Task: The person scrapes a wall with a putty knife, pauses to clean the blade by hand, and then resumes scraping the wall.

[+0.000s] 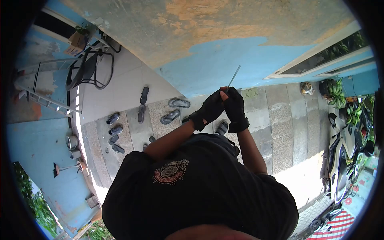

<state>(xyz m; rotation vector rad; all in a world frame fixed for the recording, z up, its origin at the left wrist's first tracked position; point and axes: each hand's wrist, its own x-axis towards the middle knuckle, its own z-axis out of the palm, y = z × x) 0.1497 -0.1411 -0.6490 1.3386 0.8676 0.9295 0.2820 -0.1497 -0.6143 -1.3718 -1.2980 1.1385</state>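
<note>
My left hand (213,106) and my right hand (235,107), both in black fingerless gloves, meet in front of my chest. Their fingers are closed together around the lower end of a thin grey metal rod-like tool (235,75). It points up and slightly right, toward the blue wall (216,60). The tool's handle, if it has one, is hidden in the gloves, so its exact kind cannot be made out. Higher up, the wall's surface is bare and patchy, grey and orange-brown.
Several sandals (171,117) and shoes (115,130) lie on the tiled floor to the left. Farther left stand a black chair (90,70) and a metal ladder (52,102). A window (324,56), potted plants (337,94) and a motorbike (340,168) are at the right.
</note>
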